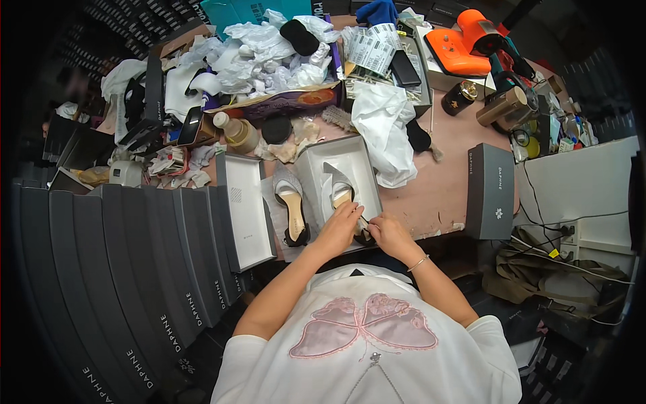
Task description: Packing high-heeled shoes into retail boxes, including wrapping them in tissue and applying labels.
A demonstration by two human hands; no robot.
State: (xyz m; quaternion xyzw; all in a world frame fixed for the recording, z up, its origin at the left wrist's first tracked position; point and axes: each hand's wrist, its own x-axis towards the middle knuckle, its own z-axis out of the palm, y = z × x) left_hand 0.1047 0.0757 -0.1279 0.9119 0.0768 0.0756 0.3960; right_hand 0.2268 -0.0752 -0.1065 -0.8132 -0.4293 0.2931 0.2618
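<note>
Over the open shoebox, my left hand steadies the shoe; right fingers should keep pinching its thin strap gently.

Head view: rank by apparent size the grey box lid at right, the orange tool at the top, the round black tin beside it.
1. Grey box lid, largest.
2. Orange tool, somewhat smaller, though it sits farther away, so true size is unsure.
3. Round black tin, clearly smallest.

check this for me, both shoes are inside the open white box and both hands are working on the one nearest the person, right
Not quite. In the head view only one shoe lies inside the open white box; the other shoe sits outside, left of it. Both hands, left hand and right hand, do work at the boxed shoe.
</note>
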